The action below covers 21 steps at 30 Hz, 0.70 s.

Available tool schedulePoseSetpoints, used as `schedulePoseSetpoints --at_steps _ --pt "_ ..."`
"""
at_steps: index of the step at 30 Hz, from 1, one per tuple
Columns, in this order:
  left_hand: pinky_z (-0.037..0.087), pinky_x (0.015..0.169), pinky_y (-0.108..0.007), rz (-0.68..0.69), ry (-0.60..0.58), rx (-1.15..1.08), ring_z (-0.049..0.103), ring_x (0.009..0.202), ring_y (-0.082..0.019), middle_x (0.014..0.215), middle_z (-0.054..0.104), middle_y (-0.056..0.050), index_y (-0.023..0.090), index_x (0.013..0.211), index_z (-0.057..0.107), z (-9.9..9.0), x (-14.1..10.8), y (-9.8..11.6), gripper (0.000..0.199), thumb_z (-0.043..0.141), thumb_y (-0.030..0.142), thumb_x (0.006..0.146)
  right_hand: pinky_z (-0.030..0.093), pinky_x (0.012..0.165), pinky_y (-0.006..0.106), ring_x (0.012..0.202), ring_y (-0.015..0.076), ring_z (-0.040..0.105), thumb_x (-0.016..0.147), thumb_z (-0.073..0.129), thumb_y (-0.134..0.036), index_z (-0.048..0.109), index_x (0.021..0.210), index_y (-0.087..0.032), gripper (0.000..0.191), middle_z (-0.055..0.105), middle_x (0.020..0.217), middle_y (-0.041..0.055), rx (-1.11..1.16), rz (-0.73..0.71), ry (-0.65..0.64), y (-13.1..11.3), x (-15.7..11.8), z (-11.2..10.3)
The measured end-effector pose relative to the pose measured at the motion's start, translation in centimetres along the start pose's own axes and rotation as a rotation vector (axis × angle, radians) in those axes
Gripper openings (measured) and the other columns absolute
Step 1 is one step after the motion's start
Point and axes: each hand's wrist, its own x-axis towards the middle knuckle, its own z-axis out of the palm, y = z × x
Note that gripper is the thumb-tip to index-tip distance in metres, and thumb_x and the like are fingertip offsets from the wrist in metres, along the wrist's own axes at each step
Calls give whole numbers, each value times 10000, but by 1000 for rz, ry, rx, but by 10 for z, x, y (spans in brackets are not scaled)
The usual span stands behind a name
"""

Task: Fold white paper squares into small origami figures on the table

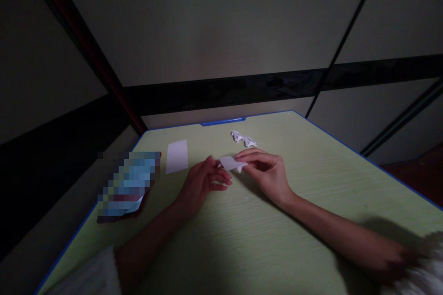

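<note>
A small piece of folded white paper (pixel 229 163) is held just above the table between my hands. My right hand (pixel 268 171) pinches its right side, thumb below and fingers on top. At the paper's left corner is my left hand (pixel 200 183), thumb and forefinger closed on the edge, the other fingers loosely curled. Pointed flaps stick out under the paper. Just beyond my hands lie two small folded paper figures (pixel 237 136) side by side. A flat white sheet of paper (pixel 177 156) rests to the left.
The pale green table (pixel 311 170) has a blue rim and a blue handle (pixel 223 121) on its far edge. On the left lies a blurred-out bluish flat object (pixel 133 184) with a dark red edge. A cabinet panel (pixel 221 32) with a dark band stands behind the table.
</note>
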Motion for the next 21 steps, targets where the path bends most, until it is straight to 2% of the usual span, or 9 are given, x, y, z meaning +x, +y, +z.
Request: schedulePoseSetpoints --at_steps 3,7,10,14,16,18,21 --pt "481 473 -205 -76 35 -23 621 529 -144 599 657 -52 99 717 597 1 0 1 274 600 366 655 460 743 328 815 157 578 695 562 -104 675 763 -212 171 636 853 59 -163 -144 -98 -2 -3 0" --pt "495 515 -167 -31 131 -13 626 543 -115 617 662 -15 103 694 620 4 -2 -1 120 661 166 601 441 794 354 860 161 571 727 506 -76 664 851 -221 248 627 922 66 -263 -182 -231 -5 -6 2" --pt "494 505 -146 20 188 -47 615 525 -91 607 652 12 109 660 624 3 -2 -3 71 653 112 596 449 782 349 883 164 559 692 525 -53 665 805 -209 238 615 938 62 -183 -73 -179 -2 -4 2" --pt "482 461 -149 29 218 -33 607 492 -96 584 645 4 102 655 625 3 -1 -3 56 640 98 601 469 734 319 719 118 574 621 595 -55 655 696 -183 160 606 887 40 85 165 12 6 3 -1" --pt "475 444 -154 26 229 -12 601 477 -100 572 642 -4 94 658 625 3 -1 -2 62 637 94 597 470 730 301 704 101 572 598 612 -47 656 693 -190 177 599 891 28 170 206 41 8 6 -3" --pt "471 440 -158 37 226 1 600 476 -103 579 644 -8 93 663 628 2 -1 -3 76 642 105 588 475 720 281 743 102 570 582 625 -40 666 700 -193 198 581 939 32 202 201 -17 9 6 -3" --pt "468 448 -155 70 194 23 592 474 -92 587 650 1 107 681 638 1 -1 -5 117 660 138 571 490 690 258 737 91 571 584 635 -53 684 709 -196 196 524 1019 42 210 223 -210 7 3 -1"
